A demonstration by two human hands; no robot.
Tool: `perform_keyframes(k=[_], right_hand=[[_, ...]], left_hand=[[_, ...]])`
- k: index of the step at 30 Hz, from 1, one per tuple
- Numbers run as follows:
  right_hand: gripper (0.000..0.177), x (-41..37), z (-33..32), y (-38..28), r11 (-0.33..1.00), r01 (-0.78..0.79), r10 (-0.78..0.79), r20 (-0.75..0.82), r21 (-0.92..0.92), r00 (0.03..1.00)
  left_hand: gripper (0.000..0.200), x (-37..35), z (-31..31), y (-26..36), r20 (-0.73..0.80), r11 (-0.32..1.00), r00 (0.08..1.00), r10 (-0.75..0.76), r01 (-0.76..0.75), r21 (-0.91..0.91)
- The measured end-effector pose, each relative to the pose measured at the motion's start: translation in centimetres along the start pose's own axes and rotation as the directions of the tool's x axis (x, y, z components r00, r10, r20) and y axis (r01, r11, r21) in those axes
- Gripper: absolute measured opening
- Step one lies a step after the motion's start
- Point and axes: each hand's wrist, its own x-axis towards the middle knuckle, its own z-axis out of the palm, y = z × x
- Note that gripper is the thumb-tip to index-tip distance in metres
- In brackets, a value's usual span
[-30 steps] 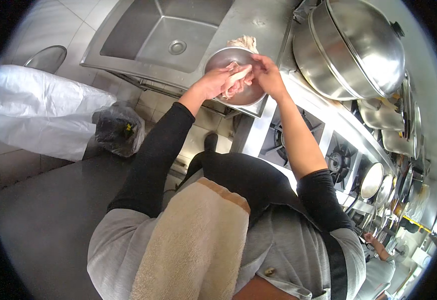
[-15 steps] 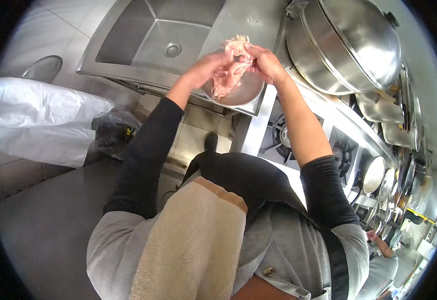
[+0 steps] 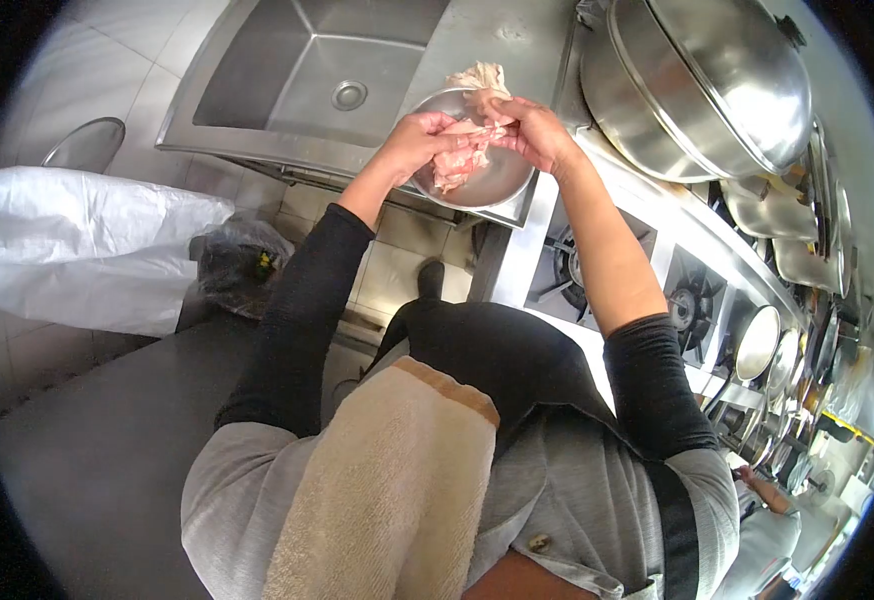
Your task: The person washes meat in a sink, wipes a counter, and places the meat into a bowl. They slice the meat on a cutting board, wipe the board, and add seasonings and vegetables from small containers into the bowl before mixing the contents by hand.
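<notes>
A piece of raw chicken (image 3: pixel 460 165), pink with paler skin at its far end, is held above a round metal bowl (image 3: pixel 505 185). My left hand (image 3: pixel 419 143) pinches it from the left side. Opposite, my right hand (image 3: pixel 534 132) grips it with thumb and fingers, close to the left fingertips. Part of the meat hangs down over the bowl. The bowl rests on the steel counter at the sink's right, near the front edge. My fingers partly cover the middle of the chicken.
A steel sink (image 3: pixel 292 95) lies to the left of the bowl. At the right stand a large lidded steel pot (image 3: pixel 677 90) and a gas stove (image 3: pixel 567 265). Several pans (image 3: pixel 757 342) are farther right. Another person (image 3: pixel 767 530) is at lower right. A white sack (image 3: pixel 87 250) lies left.
My left hand, blurred before, has come closer to my right hand and now pinches the chicken. The chicken's pale end sticks out farther beyond my right hand.
</notes>
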Motion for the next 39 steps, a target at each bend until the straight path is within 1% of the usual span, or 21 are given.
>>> perform_keyframes(k=[5, 7, 8, 9, 10, 13, 15, 17, 18, 19, 20, 21, 22, 23, 24, 27, 32, 33, 35, 36, 39], right_hand=[[0.026, -1.1, 0.8, 0.0, 0.995, -0.082, 0.074, -0.117, -0.061, 0.990], [0.027, -0.8, 0.3, 0.6, 0.993, -0.098, 0.081, -0.199, -0.073, 0.977], [0.028, 0.1, -0.8, 1.3, 0.906, -0.050, -0.083, -0.292, -0.419, 0.953], [0.028, 0.3, -1.5, 1.6, 0.699, -0.048, -0.261, -0.317, -0.713, 0.912], [0.028, 0.1, -2.3, 1.9, 0.702, -0.052, -0.258, -0.321, -0.711, 0.911], [0.018, -2.0, -4.1, 2.5, 0.740, 0.093, -0.425, -0.357, -0.666, 0.832], [0.022, -5.3, -5.3, 3.0, 0.591, 0.092, -0.606, -0.366, -0.801, 0.706], [0.022, -10.3, -6.0, 4.5, 0.638, 0.030, -0.577, -0.451, -0.770, 0.681], [0.014, -11.7, -7.7, 7.8, 0.770, 0.125, -0.540, -0.535, -0.625, 0.650], [0.010, -14.2, -8.7, 10.6, 0.842, 0.203, -0.489, -0.550, -0.499, 0.677], [0.012, -16.8, -9.3, 14.0, 0.715, 0.186, -0.627, -0.501, -0.674, 0.597], [0.014, -20.9, -8.8, 15.5, 0.851, 0.153, -0.454, -0.557, -0.502, 0.696], [0.017, -21.4, -11.0, 22.6, 0.861, 0.313, -0.509, -0.660, -0.401, 0.553], [0.016, -26.2, -9.2, 23.1, 0.777, 0.122, -0.559, -0.588, -0.617, 0.585], [0.013, -29.9, -7.3, 23.7, 0.852, -0.050, -0.404, -0.714, -0.521, 0.572], [0.012, -38.9, -5.4, 30.6, 0.880, -0.386, -0.155, -0.936, -0.277, 0.318], [0.016, -50.8, -2.4, 46.9, 0.885, -0.444, 0.008, -0.959, 0.139, -0.284], [0.013, -54.1, -0.1, 49.2, 0.867, -0.448, 0.079, -0.949, 0.217, -0.306], [0.012, -58.4, 2.2, 54.8, 0.798, -0.523, 0.151, -0.940, 0.299, -0.307], [0.029, -61.2, 3.8, 55.7, 0.794, -0.475, 0.326, -0.925, 0.379, -0.193], [0.056, -64.2, 8.5, 63.9, 0.884, -0.218, 0.301, -0.860, 0.414, -0.411]], left_hand=[[0.028, 0.1, 0.3, 0.6, 0.042, 0.939, 0.991, -0.128, 0.134, -0.316], [0.029, 0.8, 0.1, 0.2, -0.070, 0.924, 0.998, -0.003, 0.029, 0.381], [0.029, 1.2, -0.3, -0.1, -0.065, 0.924, 0.998, -0.004, 0.028, 0.381], [0.032, 1.5, -0.9, -0.6, -0.155, 0.810, 0.970, 0.187, -0.063, 0.583], [0.034, 1.8, -1.6, -1.1, -0.194, 0.640, 0.902, 0.386, -0.110, 0.761], [0.036, 1.2, -2.9, -1.3, -0.300, 0.604, 0.829, 0.471, -0.056, 0.795], [0.038, 0.9, -4.3, -2.4, -0.358, 0.528, 0.718, 0.597, -0.016, 0.849], [0.042, 0.1, -5.9, -2.3, -0.383, 0.752, 0.923, 0.033, 0.229, 0.618], [0.046, -1.0, -6.0, -1.3, -0.276, 0.854, 0.922, -0.272, 0.364, 0.373], [0.049, -1.6, -5.9, -2.6, -0.284, 0.933, 0.924, -0.258, 0.315, 0.176], [0.053, -2.4, -5.3, -2.0, -0.258, 0.930, 0.909, -0.327, 0.358, 0.083], [0.054, -3.3, -4.9, -2.1, -0.224, 0.948, 0.922, -0.316, 0.315, -0.038], [0.049, -3.1, -5.5, -3.4, -0.208, 0.953, 0.931, -0.301, 0.303, -0.020], [0.045, -2.5, -6.7, -4.0, -0.054, 0.952, 0.951, -0.303, 0.305, 0.028], [0.041, -3.1, -6.1, -4.4, 0.012, 0.982, 0.984, -0.180, 0.180, -0.058], [0.046, -2.6, -3.9, -3.4, -0.187, 0.957, 0.946, -0.266, 0.283, 0.069], [0.050, -4.0, 9.3, 2.7, 0.217, 0.953, 0.937, -0.272, 0.232, 0.193], [0.050, -6.1, 11.7, 3.4, 0.298, 0.956, 0.919, -0.259, 0.199, 0.215], [0.066, -5.4, 16.2, 1.8, 0.643, 0.760, 0.766, 0.010, -0.424, 0.493], [0.066, -6.1, 20.2, 0.8, 0.704, 0.757, 0.710, 0.003, -0.462, 0.462], [0.062, -8.4, 33.7, -3.0, 0.901, 0.794, 0.422, -0.102, -0.511, 0.329]])
